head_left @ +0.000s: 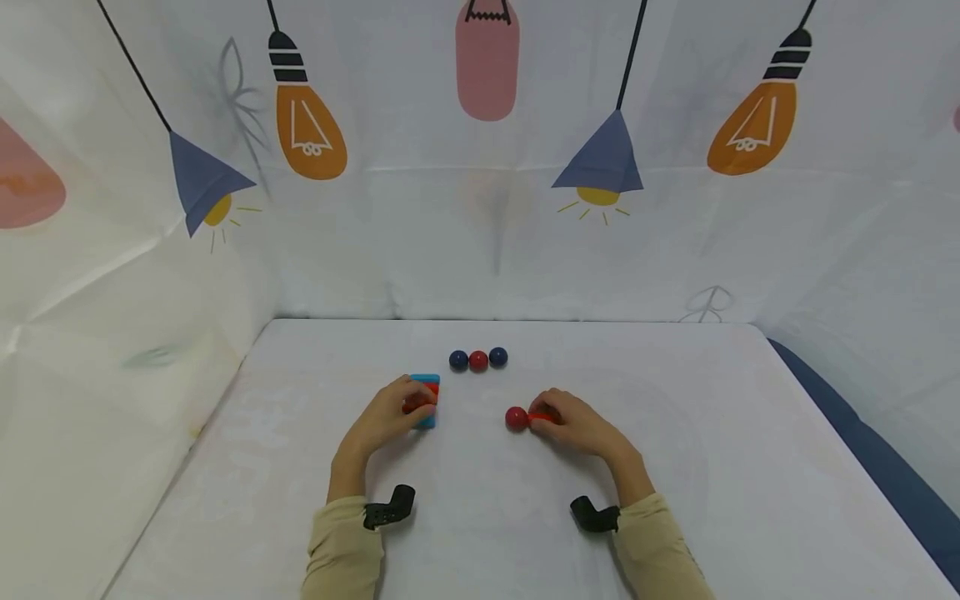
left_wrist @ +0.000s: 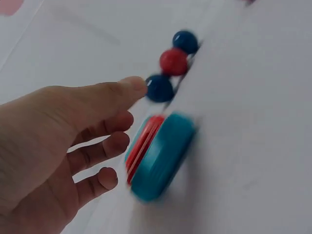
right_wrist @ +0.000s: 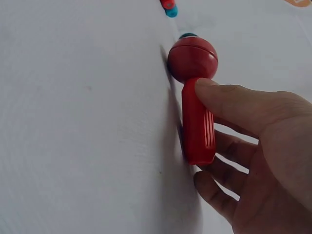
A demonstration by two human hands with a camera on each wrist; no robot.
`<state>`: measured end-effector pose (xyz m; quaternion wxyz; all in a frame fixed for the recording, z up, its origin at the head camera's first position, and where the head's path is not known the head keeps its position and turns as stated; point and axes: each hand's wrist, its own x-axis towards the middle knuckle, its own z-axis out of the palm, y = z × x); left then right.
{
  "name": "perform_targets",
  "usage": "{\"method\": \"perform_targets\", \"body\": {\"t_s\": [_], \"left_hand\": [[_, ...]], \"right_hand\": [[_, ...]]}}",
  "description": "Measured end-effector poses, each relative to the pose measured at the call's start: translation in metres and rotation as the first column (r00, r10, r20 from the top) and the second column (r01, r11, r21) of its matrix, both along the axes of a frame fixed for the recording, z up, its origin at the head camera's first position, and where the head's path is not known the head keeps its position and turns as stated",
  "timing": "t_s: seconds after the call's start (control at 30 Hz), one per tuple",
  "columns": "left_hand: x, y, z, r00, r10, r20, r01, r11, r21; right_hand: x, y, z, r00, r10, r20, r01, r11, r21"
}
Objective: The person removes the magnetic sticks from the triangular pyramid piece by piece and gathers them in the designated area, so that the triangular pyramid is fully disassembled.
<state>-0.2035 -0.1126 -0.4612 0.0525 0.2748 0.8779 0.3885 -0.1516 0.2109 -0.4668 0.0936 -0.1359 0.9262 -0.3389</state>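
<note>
My left hand [head_left: 392, 414] is over a side-by-side group of blue and red plastic bars. In the left wrist view the nearer blue bar [left_wrist: 165, 158] and a red bar [left_wrist: 146, 146] lie just beyond its loosely bent fingertips, with a gap showing between. My right hand [head_left: 585, 427] pinches a red bar [right_wrist: 198, 126] between thumb and fingers. One end of that bar meets a red ball [right_wrist: 193, 59]. A row of three balls lies behind: dark blue [head_left: 459, 360], red [head_left: 478, 361] and dark blue [head_left: 498, 357].
Everything lies on a white tabletop [head_left: 465, 508]. Behind it hangs a white cloth [head_left: 420, 233] printed with lamps and bulbs. Black wrist cameras are strapped to both wrists. Something dark blue [head_left: 855, 433] stands beyond the table's right edge.
</note>
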Motion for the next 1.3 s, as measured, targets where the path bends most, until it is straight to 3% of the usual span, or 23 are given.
{"method": "perform_targets", "body": {"t_s": [0.13, 0.3, 0.47, 0.77, 0.9, 1.07, 1.17, 1.3], "left_hand": [[0.007, 0.036, -0.002, 1.000, -0.029, 0.001, 0.029, 0.999, -0.016], [0.018, 0.083, -0.012, 0.994, -0.112, 0.014, 0.113, 0.985, -0.127], [0.025, 0.103, -0.019, 0.990, -0.132, -0.054, 0.123, 0.980, -0.155], [0.026, 0.105, -0.020, 0.993, -0.071, -0.091, 0.063, 0.994, -0.087], [0.022, 0.101, -0.014, 0.991, 0.014, -0.131, -0.024, 0.997, -0.074], [0.005, 0.082, -0.002, 0.969, 0.158, -0.190, -0.158, 0.987, 0.017], [-0.008, 0.068, 0.002, 0.962, 0.194, -0.194, -0.191, 0.981, 0.036], [-0.024, 0.053, 0.008, 0.959, 0.230, -0.168, -0.233, 0.972, -0.002]], "right_hand": [[-0.001, -0.004, -0.001, 1.000, 0.027, -0.002, -0.027, 1.000, -0.006], [-0.001, -0.009, -0.004, 0.997, 0.067, -0.049, -0.067, 0.998, -0.002], [-0.001, -0.012, -0.005, 0.990, 0.109, -0.089, -0.111, 0.994, -0.021], [0.000, -0.012, -0.003, 0.980, 0.159, -0.118, -0.163, 0.986, -0.024], [0.000, -0.009, -0.003, 0.978, 0.191, -0.087, -0.193, 0.981, -0.015], [-0.001, -0.008, -0.005, 0.979, 0.200, -0.031, -0.202, 0.978, -0.044], [-0.001, -0.008, -0.008, 0.981, 0.191, -0.017, -0.192, 0.978, -0.077], [-0.001, -0.008, -0.009, 0.984, 0.178, -0.020, -0.179, 0.980, -0.083]]}}
